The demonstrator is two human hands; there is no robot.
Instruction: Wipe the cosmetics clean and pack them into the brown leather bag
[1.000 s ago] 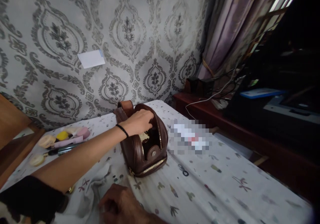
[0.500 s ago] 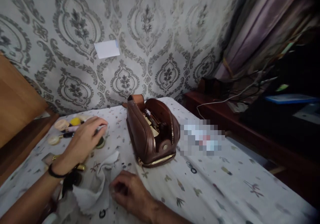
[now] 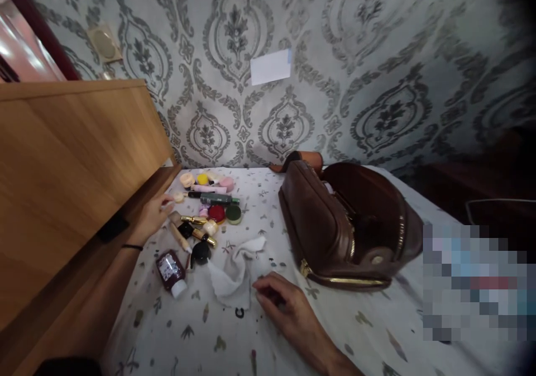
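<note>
My left hand (image 3: pixel 153 218) is at the left edge of a spread of cosmetics, its fingertips beside a small cream-coloured round pot (image 3: pixel 179 197); its fingers look slightly apart, and whether they touch the pot is unclear. Near it lie a pink tube (image 3: pixel 209 189), a dark green tube (image 3: pixel 216 199), a red round pot (image 3: pixel 216 214), a green-lidded pot (image 3: pixel 233 214) and a black round compact (image 3: pixel 201 252). My right hand (image 3: pixel 291 312) rests by a crumpled white cloth (image 3: pixel 234 275), loosely curled with thumb and finger apart, holding nothing visible. An unzipped brown leather bag (image 3: pixel 318 225) stands beyond it.
A bottle of dark purple liquid (image 3: pixel 171 271) lies at the near left of the patterned sheet (image 3: pixel 218 342). A wooden panel (image 3: pixel 84 158) borders the left side. Behind is a patterned wall with a white paper (image 3: pixel 271 67). Something blurred out lies right of the bag.
The view has turned left and come closer, bringing the bottle into clear view. My left hand has moved from over the cosmetics to their left edge. My right hand stays near the cloth.
</note>
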